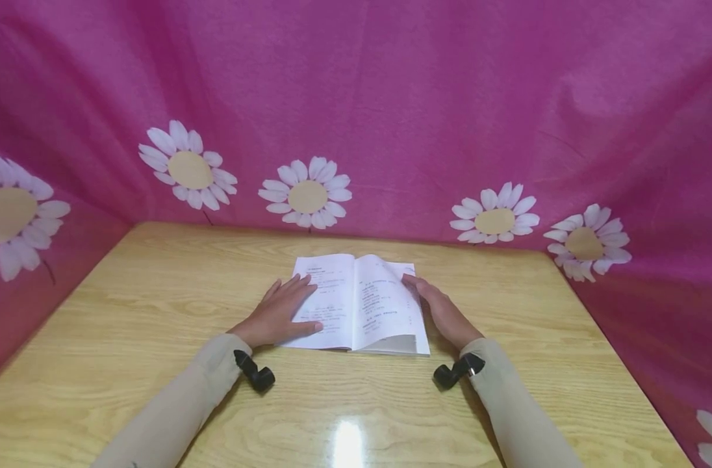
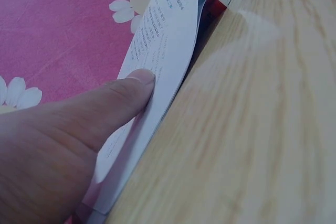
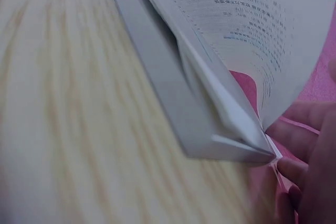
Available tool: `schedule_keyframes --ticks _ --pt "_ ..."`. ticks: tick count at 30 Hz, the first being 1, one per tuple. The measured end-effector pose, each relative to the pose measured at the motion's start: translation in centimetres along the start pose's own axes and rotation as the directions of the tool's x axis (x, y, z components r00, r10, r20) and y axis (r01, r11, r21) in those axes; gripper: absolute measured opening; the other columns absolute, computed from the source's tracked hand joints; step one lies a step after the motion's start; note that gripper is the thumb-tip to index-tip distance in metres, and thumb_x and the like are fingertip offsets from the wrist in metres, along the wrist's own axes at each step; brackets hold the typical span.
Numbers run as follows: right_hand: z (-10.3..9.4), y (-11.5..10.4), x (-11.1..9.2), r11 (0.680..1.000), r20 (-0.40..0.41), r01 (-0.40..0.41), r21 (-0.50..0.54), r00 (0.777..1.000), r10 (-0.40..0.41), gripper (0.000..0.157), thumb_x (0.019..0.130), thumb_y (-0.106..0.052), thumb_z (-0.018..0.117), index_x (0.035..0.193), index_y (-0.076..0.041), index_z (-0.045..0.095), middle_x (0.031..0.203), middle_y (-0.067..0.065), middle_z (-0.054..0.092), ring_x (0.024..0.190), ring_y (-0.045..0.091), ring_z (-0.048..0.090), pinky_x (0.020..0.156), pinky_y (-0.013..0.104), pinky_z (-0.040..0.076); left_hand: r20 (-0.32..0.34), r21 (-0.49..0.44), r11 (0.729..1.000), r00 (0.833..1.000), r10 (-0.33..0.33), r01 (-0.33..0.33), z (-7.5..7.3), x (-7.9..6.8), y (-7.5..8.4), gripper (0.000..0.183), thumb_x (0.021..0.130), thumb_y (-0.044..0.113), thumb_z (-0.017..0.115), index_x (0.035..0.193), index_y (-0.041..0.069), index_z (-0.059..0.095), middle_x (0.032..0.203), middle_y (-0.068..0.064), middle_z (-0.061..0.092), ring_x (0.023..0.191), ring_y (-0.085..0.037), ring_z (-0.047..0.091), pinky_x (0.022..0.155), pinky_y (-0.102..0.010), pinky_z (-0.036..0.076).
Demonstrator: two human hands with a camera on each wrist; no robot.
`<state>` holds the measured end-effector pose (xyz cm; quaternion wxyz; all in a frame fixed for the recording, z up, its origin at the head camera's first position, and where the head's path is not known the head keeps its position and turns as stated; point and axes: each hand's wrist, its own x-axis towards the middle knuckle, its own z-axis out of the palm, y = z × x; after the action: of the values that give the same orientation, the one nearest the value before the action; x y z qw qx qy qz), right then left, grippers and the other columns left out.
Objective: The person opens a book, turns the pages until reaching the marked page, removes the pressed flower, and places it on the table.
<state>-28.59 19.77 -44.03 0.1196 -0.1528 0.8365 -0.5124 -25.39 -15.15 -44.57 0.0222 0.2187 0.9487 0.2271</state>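
An open book point(image 1: 353, 305) with printed white pages lies on the wooden table in the head view. My left hand point(image 1: 282, 312) rests on its left page, fingers spread and thumb extended; the left wrist view shows that thumb point(image 2: 131, 90) pressing near the page's edge. At the book's right edge, my right hand point(image 1: 444, 312) holds the edge of a right-hand page point(image 1: 385, 299), which bows up off the pages below. Bent fingers point(image 3: 296, 135) meet this curved page at the book's corner in the right wrist view; the thumb's grip is mostly hidden.
The wooden table point(image 1: 157, 292) extends around the book on all sides. A pink cloth point(image 1: 391, 130) with white daisies hangs behind it and along both sides. Small black devices point(image 1: 262, 379) are strapped to both sleeved wrists.
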Motion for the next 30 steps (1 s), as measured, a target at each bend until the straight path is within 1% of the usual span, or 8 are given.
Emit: schedule_keyframes --ticks 3,5,9,14,17,22,27,30 --pt "0.0 -0.1 -0.1 0.998 0.016 0.021 0.058 1.0 -0.022 0.047 0.104 -0.029 0.025 0.15 -0.024 0.036 0.156 -0.004 0.031 0.146 0.018 0.014 0.118 0.047 0.007 0.001 -0.002 1.0 1.0 -0.008 0.008 0.0 0.0 0.1 0.087 0.084 0.061 0.062 0.15 0.011 0.034 0.16 -0.008 0.019 0.148 -0.027 0.008 0.118 -0.05 -0.002" --pt "0.0 -0.2 -0.1 0.997 0.019 0.025 0.072 0.999 -0.027 0.051 0.1 -0.016 0.027 0.15 -0.022 0.036 0.155 -0.004 0.033 0.146 0.017 0.016 0.118 0.046 0.009 0.0 0.0 1.0 1.0 -0.009 0.009 0.0 0.0 0.1 0.088 0.084 0.061 0.062 0.15 0.012 0.034 0.16 -0.008 0.019 0.148 -0.027 0.007 0.118 -0.05 -0.002" --pt "0.0 -0.2 0.0 0.999 0.007 0.013 0.044 1.0 -0.013 0.057 0.095 -0.006 0.031 0.15 -0.021 0.035 0.153 -0.004 0.036 0.145 0.017 0.021 0.118 0.046 0.012 0.005 0.003 1.0 1.0 -0.014 0.014 0.0 0.1 0.2 0.088 0.083 0.061 0.062 0.15 0.012 0.034 0.16 -0.007 0.019 0.148 -0.027 0.007 0.118 -0.05 -0.002" --pt "0.0 0.3 0.0 0.997 -0.01 0.063 -0.044 0.998 -0.063 0.051 0.099 -0.009 0.037 0.149 -0.019 0.037 0.152 0.002 0.039 0.142 0.022 0.029 0.117 0.046 0.018 0.019 0.006 1.0 0.999 -0.03 0.03 0.0 0.1 0.2 0.088 0.084 0.061 0.062 0.151 0.013 0.032 0.161 -0.006 0.017 0.148 -0.026 0.006 0.118 -0.05 -0.003" --pt "-0.1 0.4 0.0 0.993 -0.013 0.092 -0.073 0.996 -0.093 0.048 0.101 -0.018 0.045 0.149 -0.021 0.037 0.152 0.001 0.038 0.143 0.024 0.028 0.115 0.05 0.021 0.022 0.013 0.999 0.999 -0.033 0.032 0.0 0.2 0.3 0.088 0.084 0.061 0.062 0.152 0.014 0.032 0.161 -0.005 0.016 0.148 -0.025 0.006 0.118 -0.049 -0.003" --pt "-0.3 0.6 0.0 0.994 -0.034 0.099 -0.046 0.994 -0.1 0.062 0.096 -0.03 0.059 0.151 -0.027 0.031 0.157 0.001 0.03 0.142 0.028 0.028 0.113 0.054 0.023 0.011 0.01 1.0 1.0 -0.018 0.018 -0.1 0.1 0.4 0.089 0.083 0.061 0.063 0.151 0.012 0.033 0.161 -0.007 0.017 0.148 -0.027 0.007 0.118 -0.05 -0.002" --pt "-0.3 0.8 0.1 0.994 -0.068 0.098 -0.044 0.993 -0.1 0.074 0.094 -0.031 0.061 0.155 -0.027 0.018 0.159 0.003 0.022 0.145 0.026 0.021 0.116 0.051 0.016 0.005 0.011 1.0 1.0 0.0 0.0 0.0 0.2 0.4 0.088 0.084 0.061 0.062 0.15 0.01 0.033 0.16 -0.01 0.017 0.148 -0.029 0.008 0.117 -0.052 -0.001" --pt "-0.2 0.8 0.0 0.994 -0.087 0.099 -0.036 0.991 -0.102 0.078 0.094 -0.033 0.062 0.155 -0.025 0.015 0.16 0.003 0.02 0.146 0.024 0.017 0.117 0.05 0.012 0.005 0.019 1.0 1.0 0.006 -0.006 0.1 0.3 0.2 0.088 0.084 0.061 0.062 0.15 0.011 0.033 0.16 -0.01 0.017 0.148 -0.029 0.008 0.117 -0.052 -0.001"
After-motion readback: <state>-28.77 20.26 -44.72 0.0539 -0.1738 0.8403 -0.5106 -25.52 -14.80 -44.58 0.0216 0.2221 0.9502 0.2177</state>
